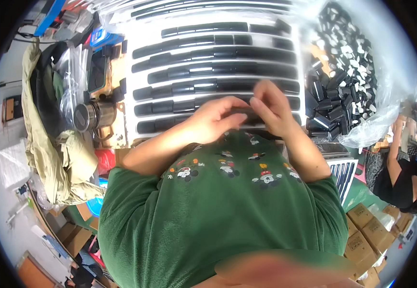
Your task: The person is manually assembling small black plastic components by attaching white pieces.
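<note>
Over the near rows of glossy black tube-like pieces (pixel 199 85), my two hands come close together, fingertips almost meeting. My left hand (pixel 213 117) is curved, with a gap between thumb and forefinger; dark pieces show through that gap, and I see nothing clearly gripped. On the right, the fingers of my right hand (pixel 274 109) are curled in toward the thumb as in a pinch. Whatever is in that pinch is too small or hidden to make out. The black pieces lie end to end in rows on a white board (pixel 143 31), partly covered by my hands.
Right of the board, loose black pieces (pixel 333 105) and small black-and-white parts (pixel 350 53) are heaped in clear plastic. A metal mug (pixel 93 115) stands at the left. Beige clothing (pixel 38 129) hangs farther left. Cardboard boxes (pixel 369 237) and another person (pixel 400 168) are at the right.
</note>
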Demonstrator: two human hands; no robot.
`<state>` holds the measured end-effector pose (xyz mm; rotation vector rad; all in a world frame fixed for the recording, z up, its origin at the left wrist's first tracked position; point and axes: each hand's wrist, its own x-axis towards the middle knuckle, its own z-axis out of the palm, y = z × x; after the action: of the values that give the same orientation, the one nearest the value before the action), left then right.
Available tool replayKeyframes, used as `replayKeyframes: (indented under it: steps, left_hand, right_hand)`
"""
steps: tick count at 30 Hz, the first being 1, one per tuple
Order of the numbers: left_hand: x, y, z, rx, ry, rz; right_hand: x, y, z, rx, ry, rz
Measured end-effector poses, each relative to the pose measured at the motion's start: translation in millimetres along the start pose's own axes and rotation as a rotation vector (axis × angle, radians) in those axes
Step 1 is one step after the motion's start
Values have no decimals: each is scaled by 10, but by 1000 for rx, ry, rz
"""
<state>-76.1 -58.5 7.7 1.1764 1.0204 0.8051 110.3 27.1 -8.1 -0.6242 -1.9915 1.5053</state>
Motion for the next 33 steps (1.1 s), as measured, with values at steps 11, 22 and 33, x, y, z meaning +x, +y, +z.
replayKeyframes:
  steps: [11,22,33]
  left_hand:
    - [-253,-7,179,507,289,377]
    - [-583,-312,-1326,1064,1104,43]
    - [-653,-674,-1706,1290,1220,-33]
  right_hand:
    - [41,-360,491,431,-106,108]
    - [89,25,122,248,319,238]
    - [-134,165,-439,61,499,181]
